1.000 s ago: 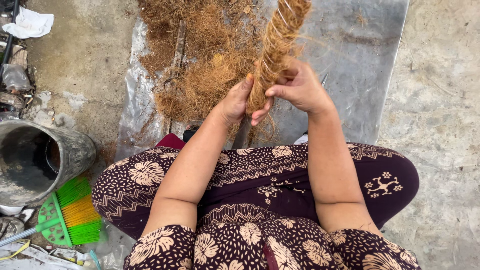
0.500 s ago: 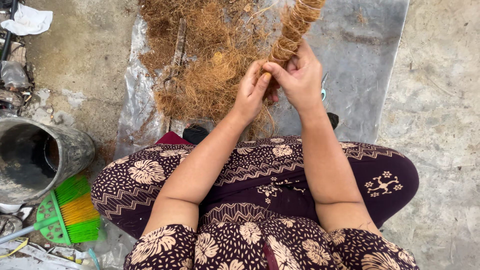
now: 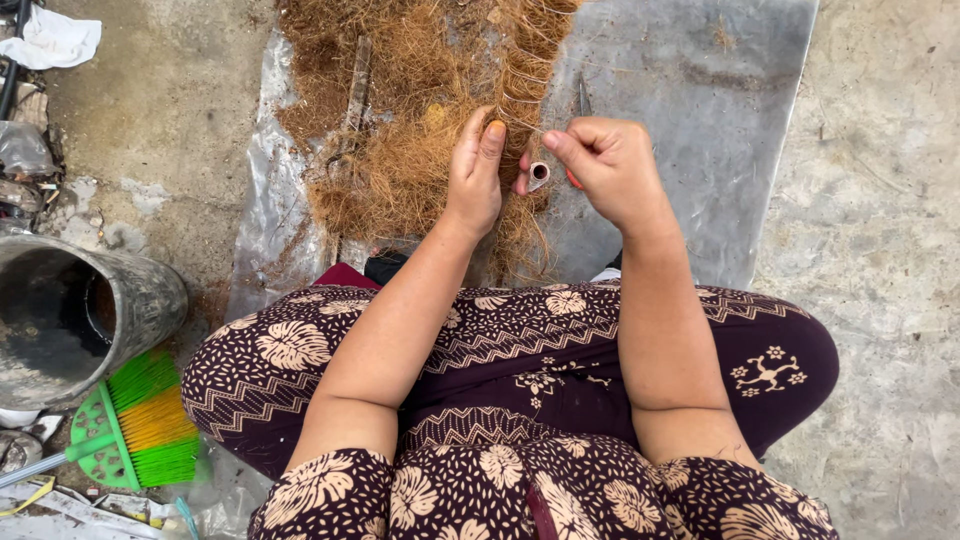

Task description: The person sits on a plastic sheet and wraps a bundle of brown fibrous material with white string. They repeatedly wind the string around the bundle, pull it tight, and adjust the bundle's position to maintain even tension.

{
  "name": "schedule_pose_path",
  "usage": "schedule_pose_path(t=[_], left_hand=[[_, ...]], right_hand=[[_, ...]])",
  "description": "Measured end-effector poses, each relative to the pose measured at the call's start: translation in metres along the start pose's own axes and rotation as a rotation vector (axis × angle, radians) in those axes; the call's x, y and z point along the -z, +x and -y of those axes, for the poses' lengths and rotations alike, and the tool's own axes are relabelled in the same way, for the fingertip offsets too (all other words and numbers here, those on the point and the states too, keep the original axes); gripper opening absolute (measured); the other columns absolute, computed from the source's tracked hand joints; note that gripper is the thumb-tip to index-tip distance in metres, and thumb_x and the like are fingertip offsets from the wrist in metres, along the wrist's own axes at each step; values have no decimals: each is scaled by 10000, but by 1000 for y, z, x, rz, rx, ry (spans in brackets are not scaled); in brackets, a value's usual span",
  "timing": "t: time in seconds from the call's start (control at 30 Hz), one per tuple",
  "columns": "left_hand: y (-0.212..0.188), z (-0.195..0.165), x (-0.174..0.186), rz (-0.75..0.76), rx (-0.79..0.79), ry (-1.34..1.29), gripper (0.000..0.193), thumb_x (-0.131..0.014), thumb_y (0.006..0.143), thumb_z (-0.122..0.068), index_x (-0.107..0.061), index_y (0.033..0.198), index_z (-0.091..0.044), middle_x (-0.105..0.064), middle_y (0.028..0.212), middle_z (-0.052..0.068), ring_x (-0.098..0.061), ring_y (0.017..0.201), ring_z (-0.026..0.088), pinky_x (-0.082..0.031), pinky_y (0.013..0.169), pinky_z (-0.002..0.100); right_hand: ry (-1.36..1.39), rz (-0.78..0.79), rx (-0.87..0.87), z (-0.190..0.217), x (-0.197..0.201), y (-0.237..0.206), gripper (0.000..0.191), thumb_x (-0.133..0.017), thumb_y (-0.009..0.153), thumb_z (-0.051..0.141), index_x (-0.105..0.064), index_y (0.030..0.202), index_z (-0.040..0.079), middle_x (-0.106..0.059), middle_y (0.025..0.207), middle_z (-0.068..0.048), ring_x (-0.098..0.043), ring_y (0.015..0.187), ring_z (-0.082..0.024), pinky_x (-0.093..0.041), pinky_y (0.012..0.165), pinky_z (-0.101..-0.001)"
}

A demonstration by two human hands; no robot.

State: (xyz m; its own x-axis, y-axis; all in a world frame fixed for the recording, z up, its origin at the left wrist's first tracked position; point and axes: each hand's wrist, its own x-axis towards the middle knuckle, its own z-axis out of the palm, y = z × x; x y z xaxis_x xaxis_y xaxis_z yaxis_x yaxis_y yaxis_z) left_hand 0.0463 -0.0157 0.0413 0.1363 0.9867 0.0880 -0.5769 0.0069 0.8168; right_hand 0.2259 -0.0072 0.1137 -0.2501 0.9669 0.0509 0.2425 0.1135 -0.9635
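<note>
A heap of brown coconut fibre (image 3: 400, 110) lies on a grey plastic sheet (image 3: 680, 120) in front of my lap. A twisted fibre bundle (image 3: 525, 80) runs up from between my hands to the top edge. My left hand (image 3: 475, 170) rests flat against the bundle's lower end, fingers straight and together. My right hand (image 3: 600, 170) is closed, pinching a thin pale thread (image 3: 522, 122) that stretches toward the bundle. It also holds a small spool (image 3: 538, 175), whose end shows between the two hands.
A dark metal bucket (image 3: 130, 300) lies on its side at the left. A green broom with orange and green bristles (image 3: 140, 425) sits below it. White crumpled paper (image 3: 55, 40) is at the top left. Bare concrete floor (image 3: 880, 200) is at the right.
Both hands gripped the thick fibre bundle before. Now my left hand lies flat on it, and my right hand has come off it and pinches a thin thread with a small spool.
</note>
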Motion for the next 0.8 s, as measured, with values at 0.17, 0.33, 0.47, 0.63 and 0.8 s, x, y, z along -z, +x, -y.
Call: schedule_pose_path(t=[0.17, 0.33, 0.47, 0.63, 0.8], left_hand=[[-2, -15, 3, 159, 155, -142, 483, -460, 1099, -484, -526, 1230, -24, -612, 786, 103, -567, 557, 180, -501, 520, 298], [-6, -15, 15, 432, 445, -340, 597, -382, 1107, -565, -611, 1122, -14, -588, 701, 103, -548, 504, 190, -483, 480, 309], [-9, 2, 15, 440, 537, -405, 589, -350, 1065, -595, -588, 1039, -57, -618, 773, 110, -517, 482, 174, -450, 425, 301], [-5, 14, 11, 189, 346, -93, 601, -337, 1117, -588, -595, 1084, -46, -570, 697, 55, -501, 519, 119, -419, 465, 243], [-7, 16, -4, 151, 55, 103, 536, -364, 1106, -539, -553, 1203, -46, -641, 887, 53, -607, 679, 129, -514, 623, 254]], right_hand=[[112, 10, -32, -15, 3, 5, 419, -728, 1027, 204, -538, 682, 59, -474, 583, 60, -407, 548, -23, -320, 483, -243], [284, 219, 16, -8, 9, 4, 283, -829, 946, 143, -576, 993, 25, -482, 777, 72, -395, 701, -6, -308, 577, -220], [457, 342, -116, 9, 1, 0, 472, -839, 819, 217, -584, 1186, 65, -660, 924, 93, -608, 789, -2, -512, 639, -198], [307, 58, 33, 12, -12, 3, 429, -863, 869, 236, -611, 1135, 13, -451, 785, 106, -428, 720, 4, -414, 611, -202], [-96, -220, 105, 0, -19, 5, 386, -880, 909, 263, -630, 1061, 11, -395, 638, 69, -391, 600, -33, -380, 518, -251]])
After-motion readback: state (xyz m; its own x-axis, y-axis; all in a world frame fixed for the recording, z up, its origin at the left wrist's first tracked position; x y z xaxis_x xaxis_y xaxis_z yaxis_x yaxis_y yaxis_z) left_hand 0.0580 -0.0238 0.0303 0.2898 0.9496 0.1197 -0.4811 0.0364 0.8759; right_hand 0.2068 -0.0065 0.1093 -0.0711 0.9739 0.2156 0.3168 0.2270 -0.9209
